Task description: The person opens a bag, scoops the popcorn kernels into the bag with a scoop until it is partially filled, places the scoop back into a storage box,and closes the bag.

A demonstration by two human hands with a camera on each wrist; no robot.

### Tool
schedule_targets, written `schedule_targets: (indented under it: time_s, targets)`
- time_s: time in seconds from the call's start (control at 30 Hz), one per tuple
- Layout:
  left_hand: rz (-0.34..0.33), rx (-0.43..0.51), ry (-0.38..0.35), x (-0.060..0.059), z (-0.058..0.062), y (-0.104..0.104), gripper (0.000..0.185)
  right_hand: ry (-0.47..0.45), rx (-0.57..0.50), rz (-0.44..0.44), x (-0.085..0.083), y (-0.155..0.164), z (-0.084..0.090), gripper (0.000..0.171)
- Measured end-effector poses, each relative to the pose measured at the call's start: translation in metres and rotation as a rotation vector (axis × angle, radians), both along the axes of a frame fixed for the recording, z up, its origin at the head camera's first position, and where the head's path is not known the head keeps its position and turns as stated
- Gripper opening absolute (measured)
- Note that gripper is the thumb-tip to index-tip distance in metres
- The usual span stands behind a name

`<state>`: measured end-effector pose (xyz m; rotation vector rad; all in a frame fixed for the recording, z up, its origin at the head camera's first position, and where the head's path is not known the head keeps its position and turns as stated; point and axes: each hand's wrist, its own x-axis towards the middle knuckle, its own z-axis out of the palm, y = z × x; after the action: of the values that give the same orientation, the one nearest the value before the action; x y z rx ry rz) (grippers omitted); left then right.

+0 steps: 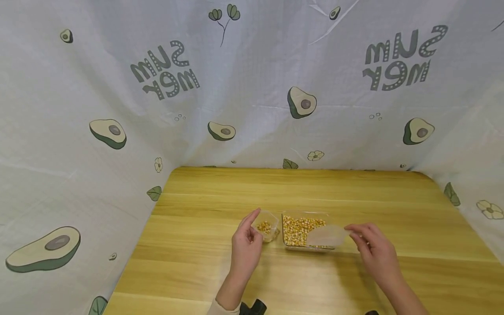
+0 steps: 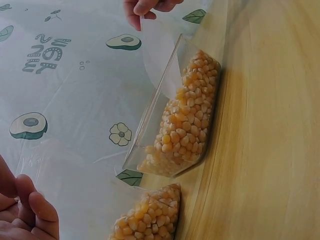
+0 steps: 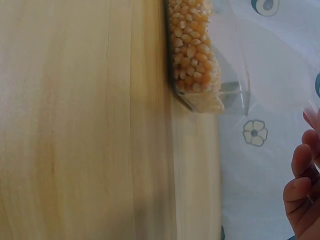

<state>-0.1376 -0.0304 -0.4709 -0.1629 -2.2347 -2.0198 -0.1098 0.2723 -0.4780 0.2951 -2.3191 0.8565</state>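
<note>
- The right hand pinches a pale, thin sheet by its edge; the sheet's far end lies over corn in a clear box.
- The left hand, fingers bent, is at a clear cup of corn; I cannot tell whether it grips.

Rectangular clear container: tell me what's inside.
Yellow corn kernels lie in the container. In the head view, a whitish sheet in the right hand covers part of them, hiding what lies beneath.

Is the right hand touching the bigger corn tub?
Apart: the head view shows bare tabletop between the right hand and the tub's near side.
</note>
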Motion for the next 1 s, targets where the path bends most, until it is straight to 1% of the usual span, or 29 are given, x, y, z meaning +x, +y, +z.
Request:
schedule_targets:
  time_s: [0.23, 0.37, 0.57, 0.73, 0.87, 1.0]
  targets:
    - [0.002, 0.002, -0.003, 0.000, -0.001, 0.000, 0.060, 0.016, 0.101, -0.017, -0.004, -0.003, 0.001, 0.030]
    - [0.003, 0.003, -0.003, 0.000, -0.001, 0.000, 0.060, 0.031, 0.130, -0.020, -0.005, -0.006, -0.002, 0.031]
    - [0.000, 0.011, -0.007, -0.001, 0.001, 0.001, 0.060, 0.050, 0.114, -0.031, -0.006, -0.009, -0.009, 0.028]
    - [0.007, 0.010, -0.016, 0.000, 0.001, 0.002, 0.060, 0.044, 0.105, -0.029, -0.006, -0.013, -0.015, 0.032]
    - [0.014, 0.014, -0.015, -0.001, 0.002, 0.002, 0.059, 0.016, 0.080, -0.018, -0.005, -0.017, -0.021, 0.036]
    - [0.014, 0.017, -0.013, -0.001, 0.001, 0.002, 0.059, -0.029, 0.041, -0.016, -0.005, -0.020, -0.026, 0.034]
